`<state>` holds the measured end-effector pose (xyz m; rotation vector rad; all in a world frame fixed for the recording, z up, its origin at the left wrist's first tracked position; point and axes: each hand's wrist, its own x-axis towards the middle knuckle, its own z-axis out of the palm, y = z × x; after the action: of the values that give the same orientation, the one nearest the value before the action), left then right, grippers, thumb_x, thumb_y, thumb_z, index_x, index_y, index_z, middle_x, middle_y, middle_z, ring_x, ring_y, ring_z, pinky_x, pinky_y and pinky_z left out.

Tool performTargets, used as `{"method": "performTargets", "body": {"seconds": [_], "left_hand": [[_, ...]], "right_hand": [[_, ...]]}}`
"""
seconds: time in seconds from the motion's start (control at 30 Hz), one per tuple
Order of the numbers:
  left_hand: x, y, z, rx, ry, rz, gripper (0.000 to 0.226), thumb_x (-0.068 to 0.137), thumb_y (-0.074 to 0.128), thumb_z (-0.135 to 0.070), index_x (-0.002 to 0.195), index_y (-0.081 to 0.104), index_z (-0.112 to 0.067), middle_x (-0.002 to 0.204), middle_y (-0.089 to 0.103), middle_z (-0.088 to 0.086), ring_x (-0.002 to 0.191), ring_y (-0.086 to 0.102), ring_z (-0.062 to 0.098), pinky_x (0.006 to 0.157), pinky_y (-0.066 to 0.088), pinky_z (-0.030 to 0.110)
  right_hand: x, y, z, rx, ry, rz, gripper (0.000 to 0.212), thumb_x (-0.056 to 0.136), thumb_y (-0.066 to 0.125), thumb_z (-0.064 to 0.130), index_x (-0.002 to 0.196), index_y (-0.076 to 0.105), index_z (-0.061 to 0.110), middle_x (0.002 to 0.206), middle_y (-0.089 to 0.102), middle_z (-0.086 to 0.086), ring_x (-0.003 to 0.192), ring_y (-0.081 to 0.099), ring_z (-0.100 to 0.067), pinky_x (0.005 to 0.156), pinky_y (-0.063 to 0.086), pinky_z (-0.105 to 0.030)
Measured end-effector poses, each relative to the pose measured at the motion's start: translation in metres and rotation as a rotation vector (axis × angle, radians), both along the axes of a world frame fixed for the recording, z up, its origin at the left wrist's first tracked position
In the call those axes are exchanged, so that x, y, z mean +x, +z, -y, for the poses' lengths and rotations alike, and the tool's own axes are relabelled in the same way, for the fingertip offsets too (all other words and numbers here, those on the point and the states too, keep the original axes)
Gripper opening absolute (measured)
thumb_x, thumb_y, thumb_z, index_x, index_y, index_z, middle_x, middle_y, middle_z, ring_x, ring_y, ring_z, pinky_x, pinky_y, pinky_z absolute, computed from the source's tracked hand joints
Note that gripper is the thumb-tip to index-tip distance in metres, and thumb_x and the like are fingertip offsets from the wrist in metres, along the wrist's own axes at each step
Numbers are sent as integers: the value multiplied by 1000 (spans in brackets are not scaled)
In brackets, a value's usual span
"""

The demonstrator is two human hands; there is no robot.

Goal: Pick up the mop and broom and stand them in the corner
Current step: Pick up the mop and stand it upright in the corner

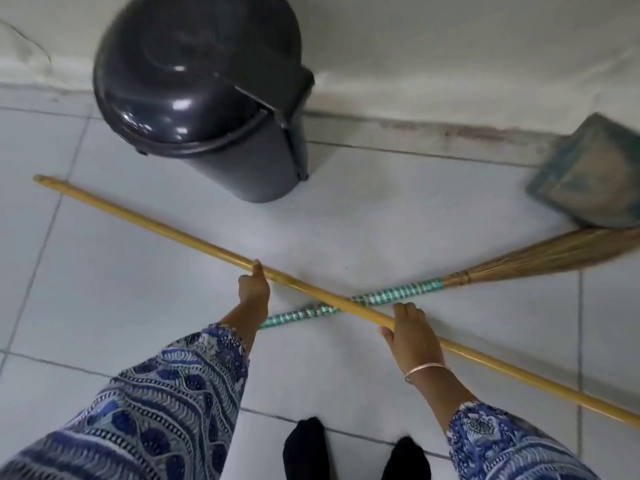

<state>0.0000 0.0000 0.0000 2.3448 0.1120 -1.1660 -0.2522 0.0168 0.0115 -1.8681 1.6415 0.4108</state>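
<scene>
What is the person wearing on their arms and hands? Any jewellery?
Both arms wear loose long sleeves of blue, white and black patterned cloth: wavy stripes on the left sleeve, flowers on the right sleeve. The left hand is bare, with no ring in view. The right hand is bare too, with a thin gold-coloured bangle on its wrist.

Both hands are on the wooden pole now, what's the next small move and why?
Probably lift the wooden pole straight up off the broom. Left hand and right hand grip it either side of where it crosses over the broom's green-wrapped handle, so raising it first frees the broom beneath.
</scene>
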Motion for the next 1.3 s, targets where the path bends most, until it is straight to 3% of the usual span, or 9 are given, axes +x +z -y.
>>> {"method": "performTargets", "body": {"seconds": [0.1, 0.27, 0.37, 0.57, 0.77, 0.93, 1.07, 1.17, 1.3], "left_hand": [[1, -33, 6, -88, 272, -73, 52, 95, 36, -39, 130, 41, 0, 80, 51, 8, 72, 52, 23, 69, 46, 35], [27, -55, 13, -243, 483, -147, 42, 94, 44, -27, 126, 45, 1, 79, 55, 12, 101, 59, 30, 96, 50, 43], [40, -55, 13, -262, 519, -197, 36, 93, 47, -21, 122, 46, 0, 99, 62, 16, 108, 61, 31, 97, 49, 48], [48, -6, 0, -269, 450, -231, 24, 93, 49, -27, 85, 49, -3, 81, 57, 12, 75, 60, 24, 89, 51, 45], [24, 129, -5, -346, 307, -183, 24, 96, 40, -25, 84, 50, -7, 83, 56, 12, 78, 59, 23, 87, 49, 44], [-3, 268, 8, -466, 185, -196, 25, 96, 41, -29, 90, 50, -7, 86, 58, 12, 87, 62, 26, 85, 51, 46], [-3, 376, 29, -620, 82, -35, 17, 95, 44, -23, 92, 54, -10, 94, 64, 10, 99, 64, 28, 89, 52, 47], [-20, 461, 42, -773, -80, -9, 13, 93, 48, -20, 86, 57, -11, 87, 65, 8, 85, 68, 19, 81, 58, 38], [-58, 576, 69, -960, -183, -30, 6, 91, 52, -16, 87, 54, -11, 87, 65, 12, 84, 68, 25, 77, 59, 35]], "right_hand": [[4, -36, -3, -44, 94, -1, 36, 69, 76, 16, 96, 58, 1, 92, 62, -20, 89, 59, -37, 68, 55, -44], [5, -64, -2, -50, 145, -20, 35, 50, 85, 4, 76, 63, 2, 73, 66, -16, 68, 63, -33, 52, 55, -37], [3, -71, 1, -65, 122, 32, 18, 71, 68, -7, 85, 62, 2, 84, 67, -16, 79, 62, -32, 63, 54, -39], [1, -29, -3, -25, 149, 27, 20, 67, 68, -10, 79, 63, 5, 76, 64, -14, 74, 62, -30, 55, 54, -37], [8, 83, 18, 140, 57, 219, 30, 85, 52, 7, 116, 53, 8, 114, 58, -14, 110, 51, -29, 90, 48, -41], [2, 195, 30, 182, -59, 300, 17, 83, 47, -1, 96, 58, 4, 99, 65, -19, 93, 61, -32, 71, 42, -31], [-27, 271, 37, 203, -210, 367, 17, 85, 44, -2, 93, 58, 5, 101, 64, -19, 96, 62, -28, 73, 41, -31], [-46, 338, 43, 248, -453, 484, 14, 90, 42, 15, 87, 56, 14, 102, 61, -15, 95, 59, -23, 80, 46, -36], [-68, 435, 56, 210, -701, 621, 11, 92, 41, 30, 93, 50, 23, 98, 51, -3, 85, 56, -19, 67, 41, -21]]}}
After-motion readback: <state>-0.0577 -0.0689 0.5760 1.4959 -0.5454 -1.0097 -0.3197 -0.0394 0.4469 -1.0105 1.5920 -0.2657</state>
